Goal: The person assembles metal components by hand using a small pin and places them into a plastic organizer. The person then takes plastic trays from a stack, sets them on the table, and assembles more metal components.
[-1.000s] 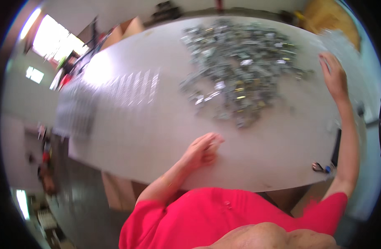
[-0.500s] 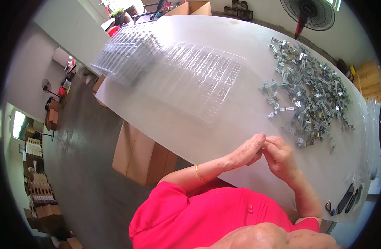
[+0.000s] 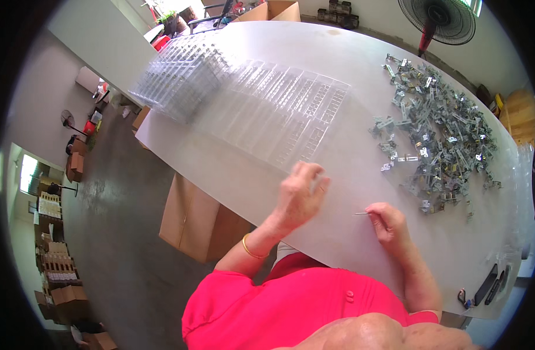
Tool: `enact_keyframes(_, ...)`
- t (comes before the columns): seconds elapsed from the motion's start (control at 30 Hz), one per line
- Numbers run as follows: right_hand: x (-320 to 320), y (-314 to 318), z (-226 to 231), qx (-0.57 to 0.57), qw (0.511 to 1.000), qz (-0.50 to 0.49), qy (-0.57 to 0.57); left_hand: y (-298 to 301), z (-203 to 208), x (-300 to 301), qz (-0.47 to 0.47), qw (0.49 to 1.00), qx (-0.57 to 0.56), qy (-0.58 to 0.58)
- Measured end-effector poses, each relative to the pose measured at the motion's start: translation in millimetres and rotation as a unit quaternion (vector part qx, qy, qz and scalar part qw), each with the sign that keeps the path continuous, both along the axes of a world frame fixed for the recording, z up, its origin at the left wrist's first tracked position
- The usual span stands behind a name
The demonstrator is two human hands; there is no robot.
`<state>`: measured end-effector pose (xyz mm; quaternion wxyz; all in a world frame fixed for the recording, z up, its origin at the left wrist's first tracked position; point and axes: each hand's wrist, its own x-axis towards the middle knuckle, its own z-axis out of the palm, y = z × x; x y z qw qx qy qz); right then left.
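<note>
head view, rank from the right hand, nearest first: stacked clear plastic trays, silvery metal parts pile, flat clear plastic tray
1. Silvery metal parts pile, ahead and right of the right hand
2. Flat clear plastic tray, ahead and left
3. Stacked clear plastic trays, farther left

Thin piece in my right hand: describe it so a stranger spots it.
On the big pale table, find the heap of metal parts at right. Nearer the red shirt, your right hand pinches a thin, pale piece. Unlike those, it is held, poking leftward.
</note>
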<state>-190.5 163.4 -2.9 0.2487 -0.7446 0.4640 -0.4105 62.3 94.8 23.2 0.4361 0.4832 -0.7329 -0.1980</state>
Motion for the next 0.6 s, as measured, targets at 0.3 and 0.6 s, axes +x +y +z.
enact_keyframes(0.3, -4, 4, -2, 0.173, 0.962, -0.059, -0.205, -14, -6, 32, 0.066, 0.971, -0.029, -0.227)
enact_keyframes(0.6, -7, 3, -4, 0.195, 0.949, -0.046, -0.242, -12, -4, 24, 0.042, 0.958, -0.014, -0.283)
